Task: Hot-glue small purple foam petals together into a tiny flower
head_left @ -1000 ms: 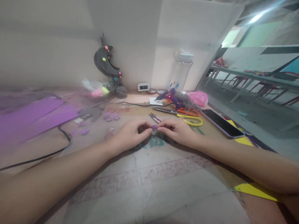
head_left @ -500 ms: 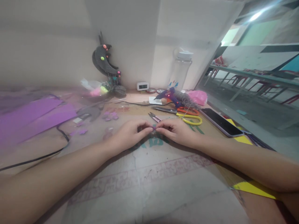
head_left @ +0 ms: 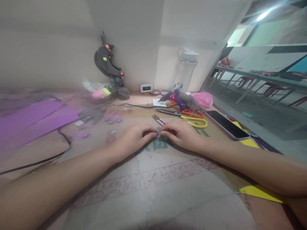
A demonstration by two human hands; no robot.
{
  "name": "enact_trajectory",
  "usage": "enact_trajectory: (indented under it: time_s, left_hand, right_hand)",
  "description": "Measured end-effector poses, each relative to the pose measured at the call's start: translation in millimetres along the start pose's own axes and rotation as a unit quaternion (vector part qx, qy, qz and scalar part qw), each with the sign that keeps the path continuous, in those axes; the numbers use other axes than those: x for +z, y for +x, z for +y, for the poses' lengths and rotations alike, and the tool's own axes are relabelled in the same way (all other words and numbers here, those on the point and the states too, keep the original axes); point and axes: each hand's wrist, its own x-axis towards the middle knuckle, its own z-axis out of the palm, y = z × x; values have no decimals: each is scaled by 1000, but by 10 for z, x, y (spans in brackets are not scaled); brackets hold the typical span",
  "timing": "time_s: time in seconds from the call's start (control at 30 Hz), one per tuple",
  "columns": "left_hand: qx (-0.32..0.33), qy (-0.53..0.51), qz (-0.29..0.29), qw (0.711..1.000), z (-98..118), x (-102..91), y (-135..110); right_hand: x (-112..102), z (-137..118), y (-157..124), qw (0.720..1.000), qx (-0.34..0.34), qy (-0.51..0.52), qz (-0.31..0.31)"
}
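Observation:
My left hand (head_left: pixel 133 139) and my right hand (head_left: pixel 180 133) meet fingertip to fingertip over the cardboard-covered table (head_left: pixel 153 188). Both are closed in a pinch on a tiny purple foam piece (head_left: pixel 158 134), now almost hidden between the fingers. Small pink snips (head_left: pixel 157 119) lie just beyond the fingertips. Yellow-handled scissors (head_left: pixel 192 118) and a blue glue gun (head_left: pixel 173 97) with a red light sit behind my right hand.
Purple foam sheets (head_left: pixel 31 119) lie at the left, with a black cable (head_left: pixel 48 153) and small purple cut-outs (head_left: pixel 112 118). A phone (head_left: pixel 226 125) and yellow paper (head_left: pixel 262 193) are at the right. A water bottle (head_left: pixel 185 71), small clock (head_left: pixel 146 88) and black crescent ornament (head_left: pixel 107 64) stand by the wall.
My fingertips have closed tighter around the purple piece, which shows less now. Both hands stay in nearly the same place on the table.

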Motion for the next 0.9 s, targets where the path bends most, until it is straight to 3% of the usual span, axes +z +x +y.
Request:
enact_trajectory:
  time_s: [0.2,0.9]
  left_hand:
    - [32,30,0,999,-30,24,-1]
    - [38,37,-1,999,-5,5,2]
  right_hand:
    - [7,9,4,1000,9,-7,-15]
    - [-10,-43,26,998,33,6,-52]
